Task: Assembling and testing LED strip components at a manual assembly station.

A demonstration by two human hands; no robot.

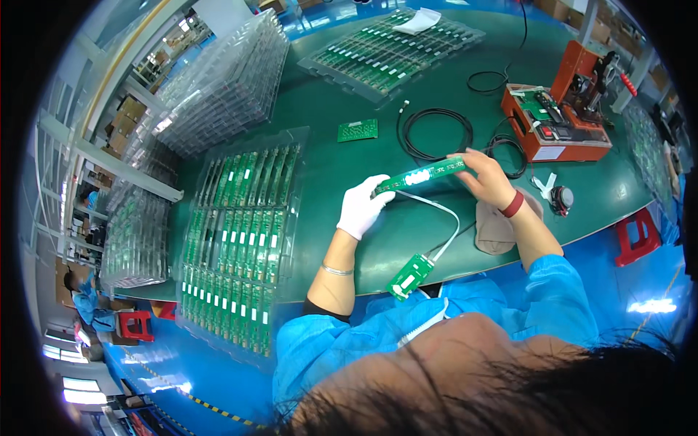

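Note:
A long, narrow green circuit board [433, 173] with a lit white display in its middle is held up between my two hands. My left hand [363, 207], in a white glove, grips its left end. The bare right hand [485, 178], with a red band at the wrist, pinches its right end. From the board a pale flat cable [456, 224] curves down to a smaller green circuit board [411, 277], which hangs at the table's near edge by my body. Beneath my right wrist lies a beige cloth-like item [492, 231].
A clear tray of boards [236, 240] overhangs the table's left edge; stacked trays [225, 83] rise behind it. Another board tray [389, 54] lies at the back. An orange test fixture [556, 120], coiled black cable [436, 134], loose board [358, 130] and small round speaker-like part [560, 199] are on the green table.

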